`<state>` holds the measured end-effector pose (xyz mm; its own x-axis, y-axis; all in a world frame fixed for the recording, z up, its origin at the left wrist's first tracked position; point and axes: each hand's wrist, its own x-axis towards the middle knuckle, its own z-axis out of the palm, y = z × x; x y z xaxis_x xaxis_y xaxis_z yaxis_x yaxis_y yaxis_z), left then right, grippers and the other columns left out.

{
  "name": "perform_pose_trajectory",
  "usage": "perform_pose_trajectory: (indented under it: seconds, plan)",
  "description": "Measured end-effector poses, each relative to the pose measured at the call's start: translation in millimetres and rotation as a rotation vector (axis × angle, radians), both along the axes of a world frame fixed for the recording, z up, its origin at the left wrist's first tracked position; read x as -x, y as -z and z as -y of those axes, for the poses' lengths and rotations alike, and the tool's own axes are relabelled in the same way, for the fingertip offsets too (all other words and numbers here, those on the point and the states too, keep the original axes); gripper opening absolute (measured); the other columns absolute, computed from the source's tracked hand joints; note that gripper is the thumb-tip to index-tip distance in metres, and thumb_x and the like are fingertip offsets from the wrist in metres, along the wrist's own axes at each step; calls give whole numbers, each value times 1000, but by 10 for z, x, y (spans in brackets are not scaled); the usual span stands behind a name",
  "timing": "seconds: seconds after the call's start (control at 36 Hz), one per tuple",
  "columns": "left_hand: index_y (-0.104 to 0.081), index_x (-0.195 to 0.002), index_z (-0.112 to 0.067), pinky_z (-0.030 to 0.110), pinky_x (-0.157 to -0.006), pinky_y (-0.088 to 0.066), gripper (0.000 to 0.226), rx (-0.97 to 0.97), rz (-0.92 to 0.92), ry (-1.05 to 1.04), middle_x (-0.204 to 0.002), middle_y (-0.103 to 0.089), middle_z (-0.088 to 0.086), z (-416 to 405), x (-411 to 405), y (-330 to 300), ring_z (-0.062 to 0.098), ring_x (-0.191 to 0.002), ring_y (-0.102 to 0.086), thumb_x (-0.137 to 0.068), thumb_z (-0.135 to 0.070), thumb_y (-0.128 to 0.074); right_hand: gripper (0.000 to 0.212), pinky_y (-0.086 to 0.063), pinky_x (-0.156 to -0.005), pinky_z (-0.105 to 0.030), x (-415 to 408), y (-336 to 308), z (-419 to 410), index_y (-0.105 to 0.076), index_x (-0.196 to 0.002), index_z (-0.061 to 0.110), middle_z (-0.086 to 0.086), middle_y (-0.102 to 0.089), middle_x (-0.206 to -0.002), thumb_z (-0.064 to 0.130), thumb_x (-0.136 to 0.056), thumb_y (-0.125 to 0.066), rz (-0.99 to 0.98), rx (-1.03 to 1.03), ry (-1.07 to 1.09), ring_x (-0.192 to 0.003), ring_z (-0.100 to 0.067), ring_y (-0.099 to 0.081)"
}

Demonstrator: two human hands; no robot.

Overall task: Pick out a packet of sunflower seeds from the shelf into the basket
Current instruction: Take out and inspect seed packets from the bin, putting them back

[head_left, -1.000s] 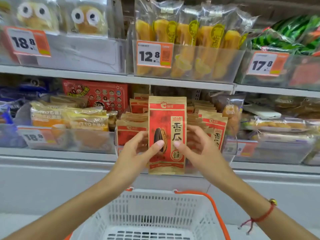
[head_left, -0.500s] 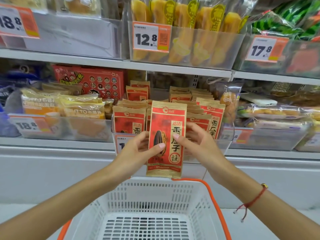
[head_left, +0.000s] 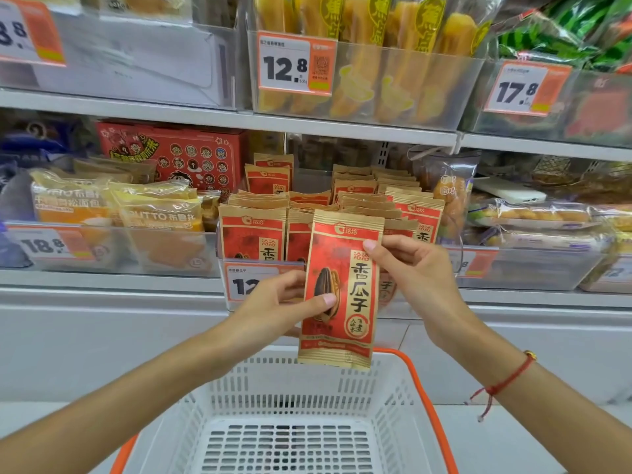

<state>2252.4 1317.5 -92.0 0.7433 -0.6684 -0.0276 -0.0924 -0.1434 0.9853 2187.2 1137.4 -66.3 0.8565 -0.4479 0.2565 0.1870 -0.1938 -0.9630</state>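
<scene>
— Holding the packet [head_left: 340, 289] upright, just above the basket [head_left: 239, 388] rim: left hand [head_left: 284, 302] pinches its left edge, right hand [head_left: 415, 268] grips the upper right edge.

— How will it handle?

— Light, I judge, crinkly paper, loose seeds inside; stiff enough at the sealed edges, so grip there.

— And around it?

— Behind the packet, more packets [head_left: 253, 234] stand in the shelf [head_left: 102, 280] bin.

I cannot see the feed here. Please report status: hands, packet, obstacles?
Both hands, left hand and right hand, pinch seed packet. Packet upright above basket, not in. Nothing between.
</scene>
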Motion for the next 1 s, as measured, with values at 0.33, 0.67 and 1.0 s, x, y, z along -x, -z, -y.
perform_pose_trajectory:
  seconds: [0.33, 0.67, 1.0]
  plan:
    - [-66, -116, -25, 20, -79, -57, 28, 244, 69, -184, -105, -74, -10, -20, 22, -49, 5, -96, -69, -88, -30, -62, 40, -57, -81, -25, 25, 24, -25, -61, -122, 23, 2, -73, -107, 24, -83, -72, -201, 43, -241, -96, -9, -70]
    - [-54, -107, -34, 19, -75, -51, 58, 200, 390, -576, -109, -62, -19, -15, 66, -110, -1, -94, -64, -59, -48, -83, 36, -56, -72, -18, 57, -11, -74, -63, -108, 30, 12, -71, -89, 18, -77, -78, -13, 163, -137, -83, -4, -68]
    - [-57, -119, -24, 7, -72, -50, 76, 305, 105, -379, -108, -67, -16, 31, 206, -235, -13, -91, -63, -52, -56, -74, 42, -53, -68, -24, 171, 88, -466, -64, -118, 24, 11, -51, -96, 32, -79, -76, 213, 757, -84, -83, -10, -57]
